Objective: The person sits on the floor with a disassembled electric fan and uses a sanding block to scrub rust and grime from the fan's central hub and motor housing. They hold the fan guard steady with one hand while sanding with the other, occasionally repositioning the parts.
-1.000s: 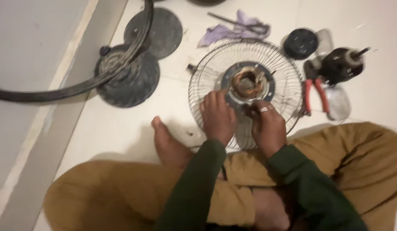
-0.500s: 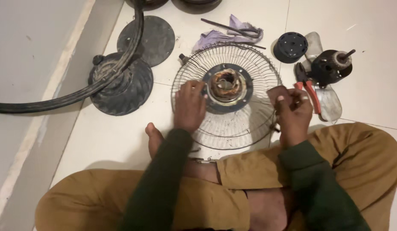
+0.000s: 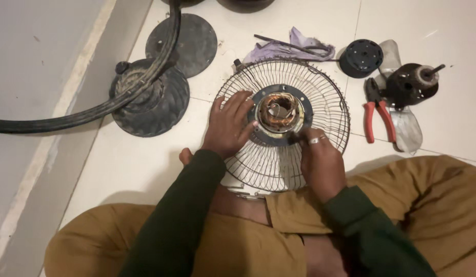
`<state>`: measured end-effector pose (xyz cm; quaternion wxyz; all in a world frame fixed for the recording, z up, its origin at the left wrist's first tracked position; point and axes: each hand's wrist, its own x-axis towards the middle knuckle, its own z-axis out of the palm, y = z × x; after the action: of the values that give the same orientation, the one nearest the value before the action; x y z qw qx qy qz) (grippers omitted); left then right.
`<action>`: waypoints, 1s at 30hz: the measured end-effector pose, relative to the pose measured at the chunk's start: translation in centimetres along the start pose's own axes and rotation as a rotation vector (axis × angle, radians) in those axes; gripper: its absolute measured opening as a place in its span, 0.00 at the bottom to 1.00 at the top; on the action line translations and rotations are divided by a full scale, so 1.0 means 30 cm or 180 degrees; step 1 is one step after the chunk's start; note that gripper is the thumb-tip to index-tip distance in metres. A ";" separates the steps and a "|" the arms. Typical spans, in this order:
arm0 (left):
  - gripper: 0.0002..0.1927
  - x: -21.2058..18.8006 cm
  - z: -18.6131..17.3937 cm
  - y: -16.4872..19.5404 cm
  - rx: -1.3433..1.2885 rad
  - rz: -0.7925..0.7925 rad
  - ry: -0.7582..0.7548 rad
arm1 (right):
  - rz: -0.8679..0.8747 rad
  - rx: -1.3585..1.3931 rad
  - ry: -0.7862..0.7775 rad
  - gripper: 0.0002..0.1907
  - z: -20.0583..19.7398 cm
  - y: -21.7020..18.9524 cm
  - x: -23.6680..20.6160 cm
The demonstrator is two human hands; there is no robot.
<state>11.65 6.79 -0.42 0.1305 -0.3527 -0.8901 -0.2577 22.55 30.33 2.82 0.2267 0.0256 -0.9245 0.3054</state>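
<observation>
Since half a second ago our right hand (image 3: 320, 161) has come back from the side to the wire fan guard (image 3: 284, 123). Its fingers are closed, on what we cannot tell. Our left hand (image 3: 228, 123) lies with spread fingers beside the copper motor core (image 3: 279, 110). Red pliers (image 3: 377, 115) lie nearby.

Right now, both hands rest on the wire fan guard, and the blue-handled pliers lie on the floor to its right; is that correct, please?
Not quite: the head view shows the pliers have red handles, not blue. The rest holds: the left hand and right hand rest on the wire fan guard, and the pliers lie on the floor to its right.
</observation>
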 end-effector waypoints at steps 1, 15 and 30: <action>0.26 0.003 0.001 -0.005 0.0012 -0.0003 -0.0043 | 0.0034 -0.0080 -0.0115 0.08 0.002 -0.010 -0.002; 0.31 -0.003 0.032 -0.021 0.0286 0.0058 -0.0030 | 0.0017 0.0269 0.0040 0.11 0.027 0.045 0.009; 0.32 -0.007 0.022 -0.085 -0.0083 0.0214 0.0067 | 0.1172 0.1694 0.0638 0.08 -0.049 0.226 -0.046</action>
<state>9.98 5.45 -2.01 0.1438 -0.3813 -0.8728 -0.2684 23.10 36.54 -0.49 0.2428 -0.1137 -0.7746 0.5728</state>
